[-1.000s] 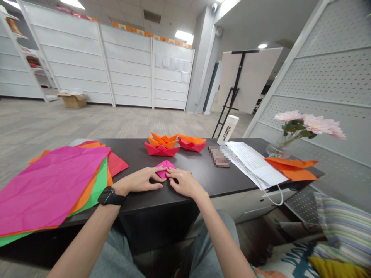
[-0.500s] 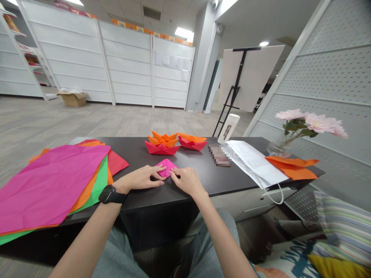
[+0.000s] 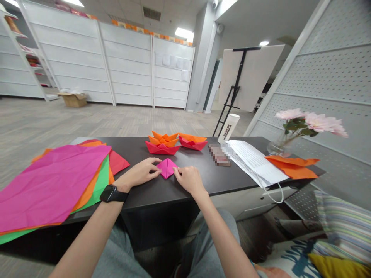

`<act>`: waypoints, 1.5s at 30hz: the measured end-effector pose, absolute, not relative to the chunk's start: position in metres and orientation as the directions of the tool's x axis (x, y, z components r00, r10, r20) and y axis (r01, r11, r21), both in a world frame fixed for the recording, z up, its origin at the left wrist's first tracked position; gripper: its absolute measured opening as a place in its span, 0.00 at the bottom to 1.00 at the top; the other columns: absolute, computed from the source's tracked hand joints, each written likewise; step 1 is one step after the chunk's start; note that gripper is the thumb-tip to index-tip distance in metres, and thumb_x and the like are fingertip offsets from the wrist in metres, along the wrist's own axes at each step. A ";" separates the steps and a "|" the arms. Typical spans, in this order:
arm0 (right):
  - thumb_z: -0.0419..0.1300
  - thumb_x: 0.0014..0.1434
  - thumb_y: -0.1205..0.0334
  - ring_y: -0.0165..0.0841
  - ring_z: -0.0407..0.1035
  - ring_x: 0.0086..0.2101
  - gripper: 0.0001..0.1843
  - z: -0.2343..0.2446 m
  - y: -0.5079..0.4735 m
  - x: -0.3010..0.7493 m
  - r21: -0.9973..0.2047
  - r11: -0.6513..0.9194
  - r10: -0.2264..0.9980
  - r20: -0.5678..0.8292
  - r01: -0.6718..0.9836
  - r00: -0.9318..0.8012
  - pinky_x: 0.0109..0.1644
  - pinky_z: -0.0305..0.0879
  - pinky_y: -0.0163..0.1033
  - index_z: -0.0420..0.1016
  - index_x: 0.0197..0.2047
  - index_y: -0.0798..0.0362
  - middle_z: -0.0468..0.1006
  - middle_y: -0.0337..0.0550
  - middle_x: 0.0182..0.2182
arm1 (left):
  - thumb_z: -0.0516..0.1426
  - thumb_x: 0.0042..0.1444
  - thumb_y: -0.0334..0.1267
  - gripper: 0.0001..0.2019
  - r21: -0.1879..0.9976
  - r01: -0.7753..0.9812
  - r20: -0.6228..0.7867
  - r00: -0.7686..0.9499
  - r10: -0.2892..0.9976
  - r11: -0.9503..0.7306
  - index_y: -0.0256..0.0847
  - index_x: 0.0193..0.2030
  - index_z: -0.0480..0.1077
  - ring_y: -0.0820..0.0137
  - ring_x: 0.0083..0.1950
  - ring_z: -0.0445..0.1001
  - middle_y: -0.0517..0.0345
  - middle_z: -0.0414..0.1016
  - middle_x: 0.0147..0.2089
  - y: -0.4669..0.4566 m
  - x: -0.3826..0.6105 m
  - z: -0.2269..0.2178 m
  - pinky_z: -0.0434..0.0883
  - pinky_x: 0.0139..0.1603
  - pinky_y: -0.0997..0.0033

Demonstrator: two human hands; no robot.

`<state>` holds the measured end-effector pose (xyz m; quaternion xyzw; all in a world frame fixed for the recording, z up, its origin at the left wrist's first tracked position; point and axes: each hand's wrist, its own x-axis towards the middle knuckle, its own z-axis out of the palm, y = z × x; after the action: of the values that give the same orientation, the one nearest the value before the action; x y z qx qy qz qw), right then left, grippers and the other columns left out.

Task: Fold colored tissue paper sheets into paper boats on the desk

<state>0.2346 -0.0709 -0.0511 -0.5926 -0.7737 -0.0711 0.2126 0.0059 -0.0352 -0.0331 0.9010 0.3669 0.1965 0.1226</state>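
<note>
A small folded pink paper (image 3: 167,168), diamond-shaped with a crease down its middle, lies on the dark desk in front of me. At its left corner my left hand (image 3: 142,172), with a black watch on the wrist, holds the edge between thumb and fingers. The right corner is pinched by my right hand (image 3: 189,178), its other fingers curled in. Just beyond stand folded paper boats: a red and orange one (image 3: 162,146) and, beside it, another red and orange one (image 3: 193,143).
Large pink sheets (image 3: 58,181) over orange, green and red ones cover the desk's left end. To the right are a blurred flat object (image 3: 219,155), a white cup (image 3: 228,128), printed pages (image 3: 257,164) with a white cable, orange paper (image 3: 292,168) and a flower vase (image 3: 279,148).
My left fingers have drawn back from the top of the pink paper to its left corner. My right hand has shifted slightly right to its right corner, leaving more of the paper uncovered.
</note>
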 end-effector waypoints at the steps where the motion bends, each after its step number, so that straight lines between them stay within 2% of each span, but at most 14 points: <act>1: 0.49 0.69 0.52 0.40 0.78 0.30 0.26 -0.051 -0.071 0.235 -0.145 0.291 0.886 0.415 0.946 -0.209 0.34 0.65 0.37 0.84 0.30 0.51 0.83 0.53 0.28 | 0.53 0.63 0.46 0.16 0.366 0.626 0.239 0.652 0.720 -0.689 0.45 0.43 0.81 0.56 0.64 0.68 0.50 0.70 0.64 -0.034 0.006 -0.034 0.62 0.66 0.57; 5: 0.48 0.70 0.53 0.40 0.78 0.29 0.26 -0.052 -0.071 0.236 -0.168 0.313 0.882 0.417 0.935 -0.220 0.34 0.65 0.37 0.84 0.30 0.52 0.83 0.54 0.27 | 0.54 0.63 0.48 0.15 0.398 0.636 0.210 0.638 0.740 -0.661 0.44 0.44 0.79 0.54 0.64 0.68 0.50 0.72 0.62 -0.032 0.006 -0.038 0.63 0.65 0.56; 8: 0.49 0.70 0.54 0.40 0.77 0.30 0.26 -0.049 -0.071 0.236 -0.195 0.363 0.871 0.420 0.911 -0.257 0.37 0.65 0.38 0.82 0.28 0.53 0.83 0.53 0.28 | 0.57 0.61 0.48 0.15 0.442 0.605 0.275 0.611 0.742 -0.662 0.42 0.49 0.74 0.58 0.54 0.75 0.49 0.78 0.53 -0.032 0.008 -0.042 0.69 0.57 0.59; 11: 0.51 0.69 0.57 0.37 0.77 0.33 0.22 -0.046 -0.072 0.236 -0.221 0.430 0.850 0.427 0.875 -0.310 0.42 0.66 0.38 0.80 0.30 0.52 0.82 0.48 0.29 | 0.62 0.55 0.48 0.19 0.534 0.587 0.328 0.519 0.789 -0.609 0.42 0.50 0.70 0.57 0.50 0.76 0.48 0.77 0.50 -0.032 0.013 -0.043 0.71 0.53 0.57; 15: 0.53 0.67 0.63 0.36 0.74 0.44 0.11 -0.048 -0.069 0.237 -0.344 0.506 0.812 0.500 0.791 -0.301 0.51 0.66 0.37 0.77 0.45 0.51 0.79 0.47 0.42 | 0.66 0.49 0.40 0.19 0.775 0.373 0.318 0.468 0.825 -0.510 0.42 0.48 0.69 0.59 0.53 0.75 0.50 0.75 0.51 -0.030 0.019 -0.044 0.70 0.58 0.54; 18: 0.54 0.65 0.65 0.39 0.70 0.52 0.18 -0.054 -0.063 0.240 -0.496 0.484 0.827 0.530 0.721 -0.190 0.58 0.64 0.42 0.70 0.57 0.54 0.74 0.53 0.52 | 0.65 0.46 0.36 0.18 0.908 0.208 0.245 0.443 0.862 -0.365 0.41 0.44 0.68 0.61 0.48 0.78 0.52 0.75 0.47 -0.027 0.021 -0.045 0.73 0.54 0.54; 21: 0.54 0.63 0.64 0.39 0.69 0.54 0.20 -0.058 -0.057 0.243 -0.597 0.485 0.851 0.491 0.639 -0.187 0.61 0.63 0.45 0.69 0.58 0.54 0.74 0.51 0.54 | 0.65 0.44 0.35 0.16 0.929 0.179 0.230 0.411 0.882 -0.325 0.39 0.41 0.69 0.63 0.43 0.79 0.54 0.76 0.43 -0.025 0.021 -0.044 0.76 0.48 0.56; 23: 0.54 0.64 0.62 0.37 0.71 0.49 0.17 -0.058 -0.052 0.244 -0.701 0.486 0.866 0.466 0.522 -0.182 0.56 0.66 0.44 0.71 0.55 0.52 0.77 0.47 0.50 | 0.66 0.43 0.36 0.16 0.932 0.165 0.244 0.375 0.894 -0.323 0.39 0.39 0.70 0.62 0.44 0.78 0.53 0.77 0.43 -0.025 0.020 -0.043 0.75 0.49 0.55; 26: 0.54 0.63 0.56 0.34 0.73 0.35 0.15 -0.053 -0.044 0.244 -0.900 0.373 0.926 0.350 0.224 -0.139 0.38 0.72 0.38 0.73 0.49 0.53 0.79 0.43 0.37 | 0.67 0.43 0.39 0.15 0.935 0.139 0.271 0.314 0.910 -0.327 0.38 0.38 0.72 0.61 0.45 0.78 0.52 0.78 0.43 -0.023 0.019 -0.042 0.74 0.51 0.55; 29: 0.59 0.58 0.53 0.31 0.69 0.29 0.15 -0.046 -0.035 0.243 -0.964 0.266 0.950 0.258 0.024 -0.173 0.27 0.68 0.34 0.74 0.44 0.53 0.75 0.39 0.30 | 0.68 0.42 0.40 0.16 0.936 0.103 0.302 0.253 0.919 -0.336 0.38 0.38 0.73 0.61 0.45 0.77 0.52 0.79 0.42 -0.021 0.018 -0.042 0.73 0.52 0.55; 36: 0.61 0.54 0.48 0.32 0.70 0.31 0.16 -0.044 -0.029 0.242 -0.978 0.197 0.957 0.207 -0.071 -0.201 0.28 0.72 0.35 0.77 0.35 0.54 0.75 0.40 0.31 | 0.68 0.41 0.39 0.16 0.939 0.035 0.331 0.178 0.926 -0.343 0.36 0.38 0.75 0.64 0.43 0.76 0.53 0.79 0.39 -0.018 0.017 -0.043 0.72 0.51 0.59; 40: 0.65 0.50 0.53 0.30 0.71 0.30 0.14 -0.050 -0.034 0.243 -0.979 0.180 0.959 0.196 -0.093 -0.205 0.31 0.74 0.36 0.78 0.36 0.54 0.78 0.40 0.31 | 0.68 0.41 0.39 0.15 0.944 0.020 0.322 0.163 0.933 -0.329 0.36 0.37 0.76 0.63 0.43 0.77 0.52 0.79 0.38 -0.021 0.018 -0.039 0.72 0.51 0.59; 45: 0.67 0.47 0.59 0.31 0.73 0.29 0.15 -0.052 -0.038 0.244 -0.980 0.171 0.955 0.191 -0.104 -0.228 0.29 0.74 0.36 0.77 0.39 0.54 0.79 0.40 0.31 | 0.69 0.41 0.39 0.14 0.950 0.013 0.307 0.155 0.939 -0.312 0.36 0.35 0.76 0.63 0.43 0.77 0.52 0.80 0.38 -0.026 0.019 -0.033 0.71 0.52 0.59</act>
<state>0.2441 -0.0383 -0.0521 -0.3676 -0.5785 0.5285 0.5009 0.0193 -0.0258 -0.0333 0.6179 0.3851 0.5238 0.4421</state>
